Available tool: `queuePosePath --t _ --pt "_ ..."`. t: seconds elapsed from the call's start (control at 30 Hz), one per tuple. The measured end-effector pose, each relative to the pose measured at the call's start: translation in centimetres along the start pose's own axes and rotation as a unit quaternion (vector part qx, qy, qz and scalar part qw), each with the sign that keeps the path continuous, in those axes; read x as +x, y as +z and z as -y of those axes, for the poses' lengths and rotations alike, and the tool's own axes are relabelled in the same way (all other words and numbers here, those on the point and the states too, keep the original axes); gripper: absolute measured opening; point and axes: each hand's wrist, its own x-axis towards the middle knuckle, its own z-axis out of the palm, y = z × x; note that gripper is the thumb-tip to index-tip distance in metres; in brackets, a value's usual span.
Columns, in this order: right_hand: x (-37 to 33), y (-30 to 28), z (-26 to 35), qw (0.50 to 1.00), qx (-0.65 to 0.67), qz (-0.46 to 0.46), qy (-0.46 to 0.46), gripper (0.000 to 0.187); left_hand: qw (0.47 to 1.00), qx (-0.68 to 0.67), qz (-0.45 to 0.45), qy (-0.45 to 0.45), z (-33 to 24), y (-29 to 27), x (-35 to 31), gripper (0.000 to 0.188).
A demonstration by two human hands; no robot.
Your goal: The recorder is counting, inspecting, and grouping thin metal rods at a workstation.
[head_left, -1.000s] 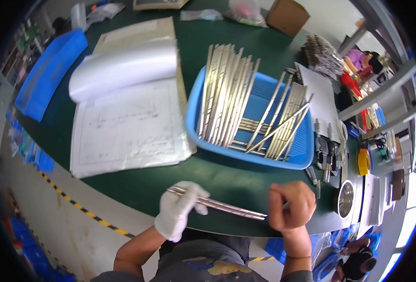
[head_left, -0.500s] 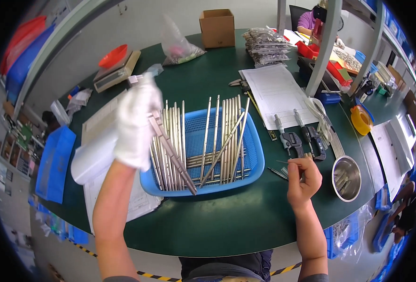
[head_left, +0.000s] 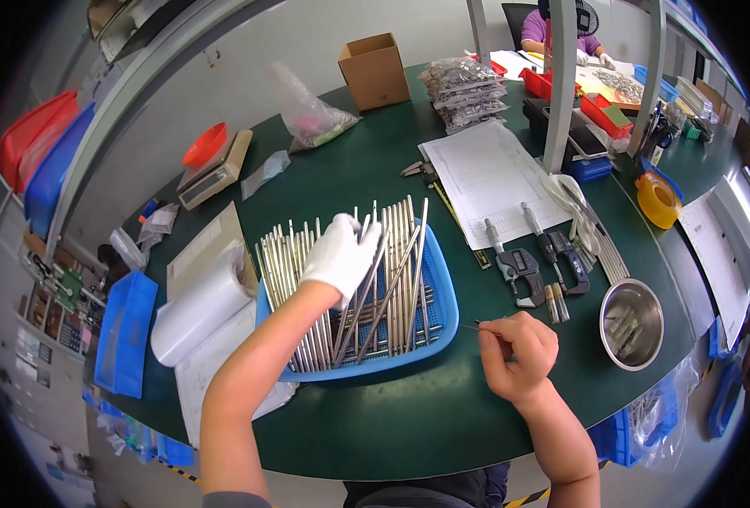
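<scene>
the gloved left hand [head_left: 341, 254] has swung from above the left side of the blue basket [head_left: 449, 305] to among the metal rods [head_left: 396, 279] inside it — so the rods it carried now seem to be in with the others. its fingers curl around rod ends; whether they grip, i cannot tell. right of the basket, the bare right hand [head_left: 523, 351] pinches a thin pin [head_left: 468, 325] between closed fingertips. beyond the basket, to its right, a white sheet [head_left: 493, 178] carries print too small to read.
</scene>
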Motion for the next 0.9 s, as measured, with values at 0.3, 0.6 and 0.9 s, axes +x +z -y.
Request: queuePosePath --t 0.3,0.6,0.9 --pt "-0.6 0.7 0.7 0.999 0.010 0.038 -0.020 0.016 0.969 0.059 0.239 -0.026 0.3 0.2 -5.5 0.095" --pt "-1.9 2.0 0.9 0.997 0.021 0.065 -0.026 0.014 0.996 -0.069 0.052 0.025 1.3 5.0 -3.8 0.041" --pt "-1.6 2.1 1.0 0.997 0.021 0.078 -0.013 0.012 0.850 -0.490 -0.025 -0.194 1.6 8.7 0.1 0.040"
